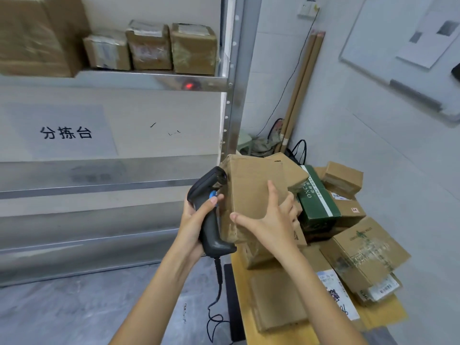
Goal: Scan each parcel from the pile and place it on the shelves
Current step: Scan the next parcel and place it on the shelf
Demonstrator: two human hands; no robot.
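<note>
My left hand (193, 220) grips a black handheld scanner (209, 207) by its handle, thumb near the blue trigger. The scanner's head points up and to the right, close against a brown cardboard parcel (251, 188). My right hand (268, 217) holds that parcel from the near side, fingers spread over its face and thumb on its lower left. The parcel is lifted above the pile of parcels (348, 235) at the right. A red scanner dot (189, 85) glows on the front edge of the metal shelf (112, 79).
Three small brown boxes (151, 47) and a larger box (37, 36) stand on the upper shelf. A paper sign (66, 132) hangs below it. A green box (317, 197) lies in the pile. The scanner's cable (216, 302) trails to the grey floor. Cardboard tubes (301, 90) lean in the corner.
</note>
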